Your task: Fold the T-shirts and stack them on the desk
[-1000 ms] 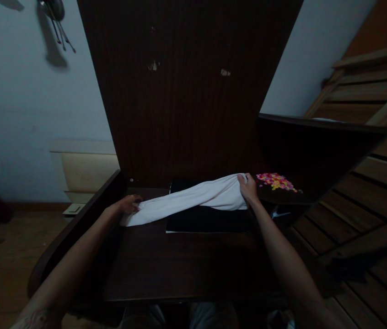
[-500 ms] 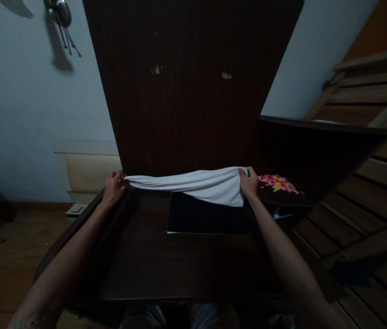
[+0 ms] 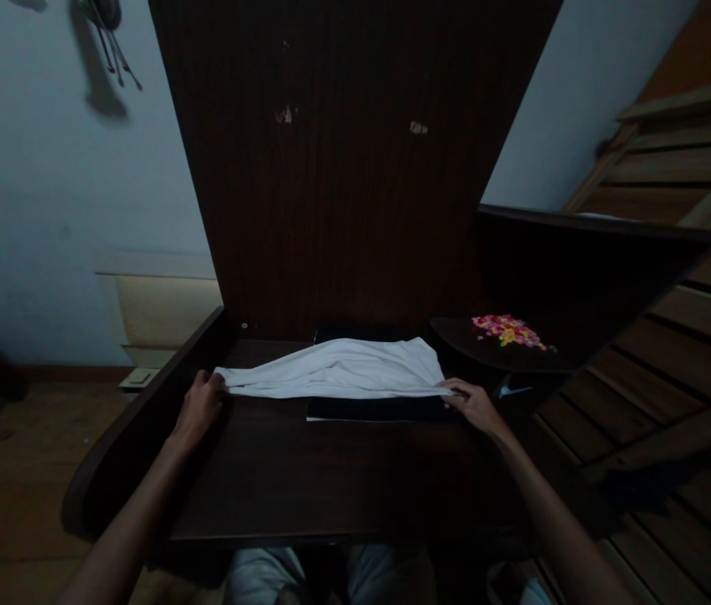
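Observation:
A white cloth (image 3: 330,370) is stretched sideways across the dark desk (image 3: 305,479), its folds running lengthwise. My left hand (image 3: 202,402) pinches its narrow left end, close to the desk's raised left side. At the wider right end, my right hand (image 3: 472,405) grips the near corner between thumb and fingers. Under the cloth lies a flat black item with a pale lower edge (image 3: 381,409), a folder or thin book by its look; the cloth hides its middle.
Small pink and yellow pieces (image 3: 510,329) lie heaped on a rounded shelf at the right. A tall dark panel (image 3: 349,185) rises behind the desk. Wooden slats (image 3: 664,336) stand on the right, and a curved side board (image 3: 141,420) edges the left.
Both hands have come down and nearer with the cloth. It was held up against the back panel and now lies lower, spread over the black item.

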Tool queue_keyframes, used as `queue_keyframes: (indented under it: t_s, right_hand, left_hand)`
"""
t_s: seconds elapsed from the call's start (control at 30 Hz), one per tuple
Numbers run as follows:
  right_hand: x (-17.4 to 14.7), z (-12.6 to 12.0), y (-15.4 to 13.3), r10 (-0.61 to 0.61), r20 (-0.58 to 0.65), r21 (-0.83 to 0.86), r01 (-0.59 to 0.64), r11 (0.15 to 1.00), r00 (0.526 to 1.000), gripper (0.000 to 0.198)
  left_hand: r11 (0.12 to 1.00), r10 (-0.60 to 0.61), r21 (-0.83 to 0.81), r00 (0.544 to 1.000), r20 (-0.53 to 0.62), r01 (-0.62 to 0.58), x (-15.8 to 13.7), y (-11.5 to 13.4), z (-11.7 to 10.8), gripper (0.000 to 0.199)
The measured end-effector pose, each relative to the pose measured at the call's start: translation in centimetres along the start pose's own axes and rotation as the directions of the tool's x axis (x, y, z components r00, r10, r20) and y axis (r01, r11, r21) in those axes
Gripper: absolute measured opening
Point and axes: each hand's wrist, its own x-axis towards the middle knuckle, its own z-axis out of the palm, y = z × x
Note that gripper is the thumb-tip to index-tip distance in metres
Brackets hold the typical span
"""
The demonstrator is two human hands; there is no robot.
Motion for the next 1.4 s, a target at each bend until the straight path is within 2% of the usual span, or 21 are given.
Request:
queue_keyframes:
  t_s: [0.07, 0.13, 0.23, 0.33, 0.5, 0.63, 0.7, 0.83, 1.0, 1.1, 1.27, 1.4]
  right_hand:
    - [-0.8, -0.3, -0.1, -0.011, -0.005, -0.068, 0.011, 0.998, 1.0, 0.032]
    - [-1.0, -0.4, -0.8, -0.087, 0.016, -0.188, 0.089, 0.978, 0.996, 0.025]
    - [-0.9, 0.3, -2.4, -0.213, -0.006, -0.405, 0.193, 0.894, 0.977, 0.015]
    - [-0.6, 2.8, -4.3, -0.261, -0.046, -0.523, 0.199, 0.828, 0.964, 0.016]
    - [0.3, 7.6, -6.1, -0.354, 0.071, -0.596, 0.324, 0.734, 0.932, 0.017]
    - [1.0, 9.2, -6.3, -0.376, 0.066, -0.702, 0.311, 0.641, 0.924, 0.021]
    - [1.3, 9.4, -6.3, -0.381, 0.081, -0.713, 0.321, 0.624, 0.921, 0.021]
    - [1.3, 9.7, -6.1, -0.363, 0.05, -0.692, 0.295, 0.659, 0.93, 0.022]
    - [0.9, 9.6, -6.0, -0.325, -0.041, -0.554, 0.25, 0.794, 0.945, 0.022]
    - [0.7, 9.3, -6.1, -0.28, -0.077, -0.496, 0.207, 0.843, 0.957, 0.02]
    - [0.4, 9.2, -6.1, -0.271, -0.073, -0.515, 0.196, 0.834, 0.96, 0.019]
    - [0.3, 9.4, -5.9, -0.299, -0.068, -0.546, 0.215, 0.81, 0.952, 0.019]
  left_hand:
    - [1.0, -0.015, 0.007, 0.999, -0.038, 0.015, -0.8, 0.3, -0.2, 0.034]
    - [0.999, -0.032, -0.003, 0.994, -0.102, 0.032, -1.5, 0.5, -0.6, 0.041]
    - [0.999, -0.038, 0.014, 0.988, -0.149, 0.041, -2.3, 0.4, -1.2, 0.045]
    - [0.996, 0.042, 0.085, 0.994, -0.097, -0.034, -2.9, 0.0, -1.2, 0.035]
    - [0.984, 0.113, 0.142, 0.993, -0.015, -0.11, -3.4, -0.8, -0.8, 0.03]
    - [0.976, 0.148, 0.161, 0.989, 0.007, -0.147, -3.6, -0.9, -0.5, 0.025]
    - [0.979, 0.146, 0.149, 0.989, -0.028, -0.14, -3.5, -0.6, -0.4, 0.027]
    - [0.984, 0.146, 0.113, 0.985, -0.089, -0.136, -2.7, 0.5, 0.0, 0.031]
    - [0.986, 0.143, 0.101, 0.984, -0.104, -0.132, -1.5, 1.7, 0.2, 0.031]
    - [0.991, 0.125, 0.065, 0.984, -0.128, -0.117, -0.8, 1.8, 0.4, 0.03]
    - [0.992, 0.124, -0.009, 0.992, -0.002, -0.124, 0.8, 0.7, 1.2, 0.024]
    - [0.993, 0.104, -0.054, 0.994, -0.018, -0.105, 1.6, -0.2, 0.4, 0.025]
